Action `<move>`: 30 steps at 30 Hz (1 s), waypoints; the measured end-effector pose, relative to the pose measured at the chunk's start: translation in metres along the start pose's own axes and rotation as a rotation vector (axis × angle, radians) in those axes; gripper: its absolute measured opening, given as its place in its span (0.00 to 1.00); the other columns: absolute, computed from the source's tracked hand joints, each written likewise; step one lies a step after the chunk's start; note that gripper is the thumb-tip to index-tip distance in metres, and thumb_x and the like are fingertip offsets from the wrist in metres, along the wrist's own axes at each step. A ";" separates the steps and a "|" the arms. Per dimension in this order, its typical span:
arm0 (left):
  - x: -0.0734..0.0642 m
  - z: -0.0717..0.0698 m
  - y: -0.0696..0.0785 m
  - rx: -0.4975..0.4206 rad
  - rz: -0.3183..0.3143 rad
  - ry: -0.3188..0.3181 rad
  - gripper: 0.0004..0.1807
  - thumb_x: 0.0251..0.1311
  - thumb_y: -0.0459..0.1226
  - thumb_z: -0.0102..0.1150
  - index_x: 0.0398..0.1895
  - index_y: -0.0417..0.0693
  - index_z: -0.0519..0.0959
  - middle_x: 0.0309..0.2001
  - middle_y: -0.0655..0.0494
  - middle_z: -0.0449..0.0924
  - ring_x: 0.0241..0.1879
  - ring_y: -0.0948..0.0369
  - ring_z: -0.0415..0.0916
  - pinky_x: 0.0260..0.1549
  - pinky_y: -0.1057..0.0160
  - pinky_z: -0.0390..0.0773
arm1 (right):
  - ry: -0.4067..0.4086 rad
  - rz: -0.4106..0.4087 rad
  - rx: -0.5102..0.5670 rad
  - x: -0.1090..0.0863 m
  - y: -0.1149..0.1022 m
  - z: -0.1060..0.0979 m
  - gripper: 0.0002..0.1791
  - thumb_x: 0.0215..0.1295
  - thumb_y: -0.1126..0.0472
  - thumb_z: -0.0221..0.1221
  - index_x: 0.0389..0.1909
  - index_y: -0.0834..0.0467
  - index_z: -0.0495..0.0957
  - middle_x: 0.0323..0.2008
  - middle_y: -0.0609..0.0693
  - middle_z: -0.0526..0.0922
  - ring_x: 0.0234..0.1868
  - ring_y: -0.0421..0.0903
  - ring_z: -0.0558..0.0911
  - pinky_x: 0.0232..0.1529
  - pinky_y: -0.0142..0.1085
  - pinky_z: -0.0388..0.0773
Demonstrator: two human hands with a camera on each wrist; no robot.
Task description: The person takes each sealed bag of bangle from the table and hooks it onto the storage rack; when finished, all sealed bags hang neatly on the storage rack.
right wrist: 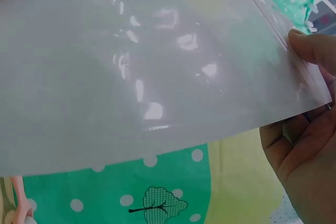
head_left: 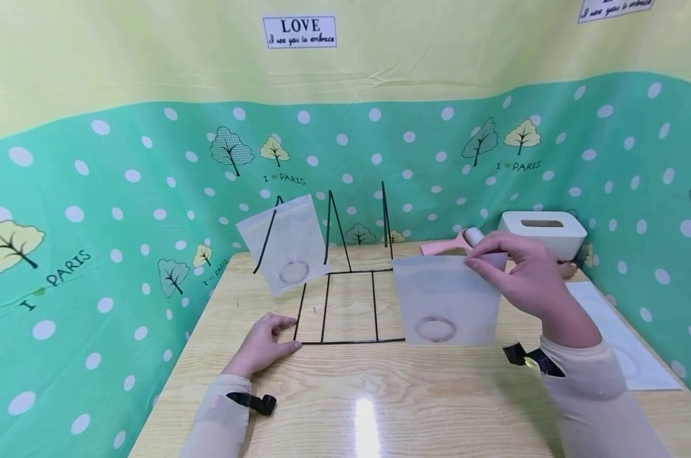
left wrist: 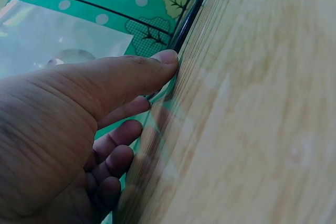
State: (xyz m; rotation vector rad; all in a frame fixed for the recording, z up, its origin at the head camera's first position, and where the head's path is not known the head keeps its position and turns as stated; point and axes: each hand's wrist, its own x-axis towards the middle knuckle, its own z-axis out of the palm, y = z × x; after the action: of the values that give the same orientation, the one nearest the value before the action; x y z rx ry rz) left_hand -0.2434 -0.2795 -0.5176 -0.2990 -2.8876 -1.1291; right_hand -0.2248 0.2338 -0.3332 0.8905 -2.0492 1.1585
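Note:
Between thumb and fingers, my right hand [head_left: 519,273] pinches the upper edge of a translucent plastic bag [head_left: 448,292]. A ring-shaped thing [head_left: 435,329] shows near the bag's bottom. The bag hangs in front of the right part of a black wire rack [head_left: 351,342] and hides some of it. At the rack's near left corner, my left hand [head_left: 265,343] grips the wire with thumb and forefinger; its thumb [left wrist: 167,59] shows on the wire in the left wrist view. A second translucent bag [head_left: 285,242], also with a ring shape, hangs tilted on the rack's left upright.
Behind my right hand stands a white tissue box [head_left: 542,232]. Left of it lies a pink-handled tool [head_left: 442,245] with a whitish roller-like part. At the right table edge lies a pale flat bag or sheet [head_left: 620,337]. A dotted green cloth [head_left: 150,210] surrounds the wooden table.

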 end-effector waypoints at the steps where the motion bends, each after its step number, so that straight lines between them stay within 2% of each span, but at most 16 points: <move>1: 0.000 0.000 0.000 -0.001 0.001 -0.001 0.30 0.53 0.48 0.82 0.59 0.52 0.85 0.51 0.57 0.78 0.49 0.55 0.73 0.53 0.50 0.74 | 0.003 -0.005 0.018 0.000 0.000 0.002 0.20 0.49 0.86 0.70 0.35 0.58 0.87 0.34 0.51 0.88 0.38 0.37 0.82 0.43 0.25 0.76; 6: 0.002 0.001 -0.002 -0.001 0.003 -0.001 0.30 0.52 0.48 0.83 0.58 0.53 0.85 0.51 0.58 0.78 0.49 0.56 0.73 0.53 0.50 0.73 | -0.003 -0.008 0.112 0.001 0.002 0.010 0.20 0.50 0.86 0.69 0.36 0.60 0.87 0.34 0.51 0.88 0.40 0.39 0.83 0.44 0.26 0.78; 10: 0.003 0.002 -0.003 0.003 0.006 0.001 0.29 0.52 0.48 0.83 0.58 0.54 0.85 0.50 0.58 0.78 0.49 0.56 0.73 0.54 0.50 0.74 | -0.017 0.010 0.106 0.002 0.002 0.017 0.20 0.51 0.85 0.70 0.36 0.58 0.87 0.34 0.49 0.88 0.44 0.37 0.84 0.46 0.26 0.78; 15: 0.004 0.002 -0.002 0.000 0.004 -0.003 0.29 0.52 0.48 0.83 0.59 0.54 0.85 0.50 0.58 0.78 0.49 0.56 0.73 0.54 0.50 0.74 | -0.016 -0.008 0.125 0.007 -0.001 0.024 0.20 0.51 0.85 0.70 0.36 0.58 0.87 0.34 0.50 0.88 0.42 0.38 0.83 0.51 0.27 0.77; 20: 0.004 0.001 -0.001 -0.010 -0.004 -0.006 0.29 0.53 0.48 0.82 0.59 0.54 0.85 0.50 0.58 0.78 0.50 0.56 0.73 0.54 0.50 0.73 | -0.008 -0.002 0.189 0.012 -0.005 0.031 0.18 0.51 0.85 0.70 0.35 0.60 0.87 0.34 0.55 0.88 0.42 0.39 0.86 0.66 0.34 0.72; 23: 0.003 0.000 -0.001 -0.023 -0.008 -0.010 0.29 0.54 0.48 0.82 0.59 0.54 0.85 0.51 0.58 0.79 0.50 0.56 0.73 0.53 0.50 0.73 | -0.006 0.003 0.207 0.014 -0.005 0.036 0.17 0.52 0.84 0.70 0.35 0.60 0.87 0.33 0.55 0.88 0.40 0.39 0.86 0.71 0.36 0.68; 25: 0.003 0.000 -0.001 -0.039 -0.010 -0.005 0.29 0.54 0.48 0.82 0.59 0.54 0.84 0.51 0.57 0.79 0.49 0.56 0.73 0.52 0.50 0.74 | -0.005 0.005 0.208 0.014 -0.005 0.039 0.17 0.52 0.84 0.70 0.35 0.60 0.87 0.33 0.55 0.88 0.39 0.39 0.85 0.69 0.34 0.69; 30: 0.003 0.000 -0.001 -0.082 0.025 0.042 0.26 0.59 0.46 0.79 0.60 0.53 0.84 0.51 0.56 0.80 0.48 0.56 0.75 0.50 0.51 0.76 | 0.009 -0.013 0.213 0.017 -0.005 0.047 0.18 0.52 0.85 0.70 0.35 0.60 0.88 0.34 0.54 0.88 0.40 0.40 0.85 0.54 0.30 0.77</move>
State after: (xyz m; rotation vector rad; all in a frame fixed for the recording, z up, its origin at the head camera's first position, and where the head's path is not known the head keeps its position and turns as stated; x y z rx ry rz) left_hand -0.2469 -0.2794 -0.5181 -0.3098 -2.7984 -1.2363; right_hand -0.2389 0.1861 -0.3376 0.9953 -1.9347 1.3904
